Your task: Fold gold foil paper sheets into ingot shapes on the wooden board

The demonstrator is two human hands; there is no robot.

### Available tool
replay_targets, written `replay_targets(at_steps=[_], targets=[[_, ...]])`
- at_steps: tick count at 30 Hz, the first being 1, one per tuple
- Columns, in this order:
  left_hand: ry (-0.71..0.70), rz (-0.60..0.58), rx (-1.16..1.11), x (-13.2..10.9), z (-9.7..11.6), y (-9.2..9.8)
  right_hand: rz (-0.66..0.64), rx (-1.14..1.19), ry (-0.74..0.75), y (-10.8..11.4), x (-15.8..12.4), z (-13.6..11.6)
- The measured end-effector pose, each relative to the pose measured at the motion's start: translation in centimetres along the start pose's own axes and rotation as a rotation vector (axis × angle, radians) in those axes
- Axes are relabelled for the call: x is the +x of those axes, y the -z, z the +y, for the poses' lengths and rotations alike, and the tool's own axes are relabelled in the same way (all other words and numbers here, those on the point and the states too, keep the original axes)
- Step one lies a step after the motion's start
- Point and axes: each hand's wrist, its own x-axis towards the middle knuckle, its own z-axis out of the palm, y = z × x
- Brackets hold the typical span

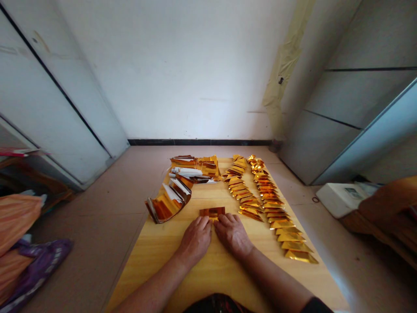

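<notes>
Between my two hands lies a small sheet of gold foil paper [212, 211] on the wooden table, its far part showing above my fingers. My left hand [197, 237] has its bent fingers pressed on the sheet's near left edge. At the near right edge, the fingers of my right hand [233, 234] press on the same sheet. The fingertips hide the near edge. Loose gold foil sheets [166, 206] lie curled at the left, some showing white backs. To the right, folded gold foil pieces [270, 204] overlap in a long row, beside a shorter row [241, 189].
The wooden table [163, 265] stands on a tiled floor before a white wall [195, 87]. A white box [340, 199] sits at the right near a grey cabinet [325, 126]. Orange and purple bags [42, 265] lie at the left.
</notes>
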Motion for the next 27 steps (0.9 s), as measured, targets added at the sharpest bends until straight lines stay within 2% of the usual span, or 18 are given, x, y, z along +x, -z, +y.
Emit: replay_targets(at_steps=[6,15,27], targets=[[0.005,0.008,0.064,-0.5,-0.1,-0.2,-0.019,-0.014,0.016,0.0,-0.7,0.7],[0.012,-0.059,0.114,-1.2,-0.1,0.6,-0.079,-0.058,-0.023,0.0,-0.7,0.9],[0.114,0.003,0.124,-2.4,-1.3,1.3,-0.081,-0.072,-0.030,0.1,-0.5,1.0]])
